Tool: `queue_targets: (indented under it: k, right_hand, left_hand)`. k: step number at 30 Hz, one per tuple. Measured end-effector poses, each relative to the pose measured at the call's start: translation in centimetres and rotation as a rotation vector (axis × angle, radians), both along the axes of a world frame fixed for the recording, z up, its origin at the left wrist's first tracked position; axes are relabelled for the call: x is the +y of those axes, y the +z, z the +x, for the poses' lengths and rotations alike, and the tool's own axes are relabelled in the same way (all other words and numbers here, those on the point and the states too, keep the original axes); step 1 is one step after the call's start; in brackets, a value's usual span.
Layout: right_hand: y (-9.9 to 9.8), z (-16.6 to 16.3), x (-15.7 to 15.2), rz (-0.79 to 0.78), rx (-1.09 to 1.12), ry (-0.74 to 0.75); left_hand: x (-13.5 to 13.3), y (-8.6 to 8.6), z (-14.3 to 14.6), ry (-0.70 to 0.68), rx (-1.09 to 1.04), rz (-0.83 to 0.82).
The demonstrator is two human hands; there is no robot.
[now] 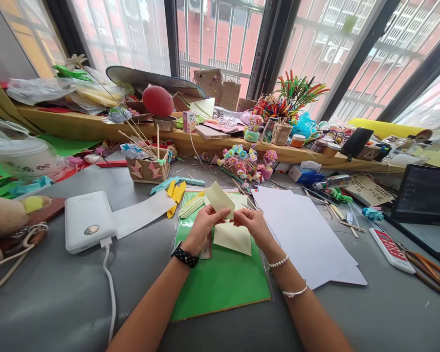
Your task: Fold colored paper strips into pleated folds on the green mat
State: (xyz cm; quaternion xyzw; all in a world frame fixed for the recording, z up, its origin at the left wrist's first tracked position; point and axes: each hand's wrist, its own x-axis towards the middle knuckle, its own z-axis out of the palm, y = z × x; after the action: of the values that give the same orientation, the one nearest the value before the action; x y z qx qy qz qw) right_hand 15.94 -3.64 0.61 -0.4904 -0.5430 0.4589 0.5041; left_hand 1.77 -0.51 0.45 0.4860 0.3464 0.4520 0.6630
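Above the green sheet [220, 288], my left hand [205, 225] pinches a small pale yellow piece of paper [219, 198] between thumb and fingers. At the same paper's lower right corner, the fingertips of my right hand [252, 224] are pressed together on it. Another pale yellow piece of paper [234, 240] lies on the green sheet just under my hands. Part of a ruler [206, 248] shows beside my left wrist. Folded pale strips [191, 207] rest at the sheet's upper left, close to folded yellow paper strips [176, 195].
White paper sheets [300, 230] lie to the right, a power bank [88, 221] with a cable to the left. Further right are a calculator [391, 250], scissors [429, 269] and a laptop [425, 200]. A decorated box [149, 168] and pipe-cleaner flowers [242, 161] stand at the back.
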Motion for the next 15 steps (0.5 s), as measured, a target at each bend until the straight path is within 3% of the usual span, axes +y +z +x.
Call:
queue_targets:
  k: [4,15]
  right_hand:
    - [-0.32,0.01,0.13,-0.054,0.065,0.017]
    - [-0.63,-0.07,0.26,0.0,0.009,-0.008]
  left_hand:
    - [0.01,-0.1,-0.03,0.007,-0.008,0.029]
    - [-0.24,0.15,0.1,0.054,0.033,0.037]
